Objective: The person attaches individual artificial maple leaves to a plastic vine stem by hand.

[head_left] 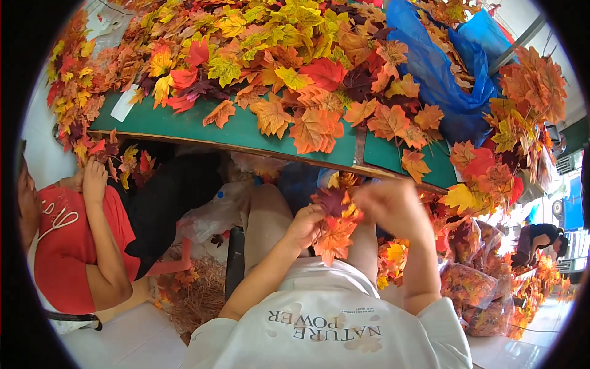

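Observation:
Over my lap, my left hand (305,226) is closed on a small bunch of artificial maple leaves (335,238) in orange, red and dark purple. The bunch hangs from my fingers, one orange leaf lowest. To the right of it, my right hand (393,206) is raised, and motion smears its fingers. Whether they touch the bunch or hold anything cannot be made out. Just beyond both hands, loose orange maple leaves (316,130) lie along the front edge of a green table (246,126).
Heaped yellow, red and orange leaves (264,31) cover the table. A blue plastic bag (436,67) lies at its right. At left sits a co-worker in a red shirt (74,246). Brown stems (203,295) lie on the floor; clear bags of leaves (470,286) stand at right.

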The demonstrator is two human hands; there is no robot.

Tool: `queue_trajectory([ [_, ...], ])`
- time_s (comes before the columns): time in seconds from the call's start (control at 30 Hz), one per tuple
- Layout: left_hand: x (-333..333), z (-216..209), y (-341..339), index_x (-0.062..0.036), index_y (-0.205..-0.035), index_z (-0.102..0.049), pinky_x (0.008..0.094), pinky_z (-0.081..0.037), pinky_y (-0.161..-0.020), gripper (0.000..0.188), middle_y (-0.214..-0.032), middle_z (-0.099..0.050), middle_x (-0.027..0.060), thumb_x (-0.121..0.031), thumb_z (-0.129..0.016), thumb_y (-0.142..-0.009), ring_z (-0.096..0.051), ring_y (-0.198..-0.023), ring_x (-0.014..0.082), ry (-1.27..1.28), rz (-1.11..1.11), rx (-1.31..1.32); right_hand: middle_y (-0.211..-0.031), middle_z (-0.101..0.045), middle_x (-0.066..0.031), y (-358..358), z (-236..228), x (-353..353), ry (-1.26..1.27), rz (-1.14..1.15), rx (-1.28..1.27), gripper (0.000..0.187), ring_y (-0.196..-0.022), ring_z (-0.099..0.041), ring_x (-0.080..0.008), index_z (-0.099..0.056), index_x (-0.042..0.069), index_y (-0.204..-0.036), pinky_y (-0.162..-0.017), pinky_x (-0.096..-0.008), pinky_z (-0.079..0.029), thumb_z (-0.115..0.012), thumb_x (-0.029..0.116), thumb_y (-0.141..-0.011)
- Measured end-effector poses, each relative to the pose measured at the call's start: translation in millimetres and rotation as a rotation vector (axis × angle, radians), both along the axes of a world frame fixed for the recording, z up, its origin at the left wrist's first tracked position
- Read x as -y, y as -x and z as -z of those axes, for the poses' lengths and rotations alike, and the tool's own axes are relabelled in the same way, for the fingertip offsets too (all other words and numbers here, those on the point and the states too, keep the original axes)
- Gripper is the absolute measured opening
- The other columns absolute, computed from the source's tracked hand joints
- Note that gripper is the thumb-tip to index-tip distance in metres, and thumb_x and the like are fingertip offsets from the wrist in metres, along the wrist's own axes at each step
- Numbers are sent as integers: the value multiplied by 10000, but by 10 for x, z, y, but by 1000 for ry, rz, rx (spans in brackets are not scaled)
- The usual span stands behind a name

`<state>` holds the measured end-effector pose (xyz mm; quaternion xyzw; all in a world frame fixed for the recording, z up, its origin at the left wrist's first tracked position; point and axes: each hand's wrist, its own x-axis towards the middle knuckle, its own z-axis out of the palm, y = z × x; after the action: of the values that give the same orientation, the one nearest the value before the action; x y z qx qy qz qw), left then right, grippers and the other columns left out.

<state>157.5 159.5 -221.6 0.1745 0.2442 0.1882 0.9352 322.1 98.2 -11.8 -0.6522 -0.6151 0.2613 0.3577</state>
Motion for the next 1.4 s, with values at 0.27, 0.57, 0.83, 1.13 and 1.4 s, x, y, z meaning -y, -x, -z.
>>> queue_trajectory([
  [0.27,79,-61,-50,-24,-978,-581,236,-477,-708,144,-908,-619,22,-62,-551,-843,-583,-757,91,-10,221,24,-968,-542,-79,-391,224,-2341,-518,-63,980,211,-934,-531,-255,-643,99,-946,-764,-333,-461,-570,65,-751],
  [0.57,41,-38,45,-7,-986,-629,313,-452,-756,229,-861,-617,77,-35,-605,-760,-586,-807,213,-1002,161,-400,-916,-509,-8,-410,437,-2867,-371,-103,1491,88,-931,-492,-188,-664,181,-707,-679,-307,-411,-579,183,-731],
  [0.83,13,-277,-23,-22,-934,-626,414,-481,-742,196,-919,-573,148,-49,-576,-746,-586,-827,334,-1674,214,-753,-858,-608,-60,-755,34,-2892,-880,415,800,159,-824,-556,-276,-678,97,-859,-752,-380,-452,-660,215,-754],
  [1.13,67,-353,-276,-34,-822,-603,422,-463,-736,136,-862,-572,144,-25,-588,-688,-569,-856,345,-1822,152,-669,-859,-598,-239,-1350,-312,-3011,-848,545,230,222,-850,-573,-411,-547,-4,-973,-696,-445,-459,-618,88,-785],
  [1.4,53,-148,-355,25,-857,-636,265,-489,-641,223,-727,-636,35,11,-665,-637,-594,-647,125,-1148,26,-570,-813,-653,-61,-447,-444,-1381,-587,202,-594,105,-714,-617,-110,-598,-38,-913,-633,-264,-509,-579,51,-859],
])
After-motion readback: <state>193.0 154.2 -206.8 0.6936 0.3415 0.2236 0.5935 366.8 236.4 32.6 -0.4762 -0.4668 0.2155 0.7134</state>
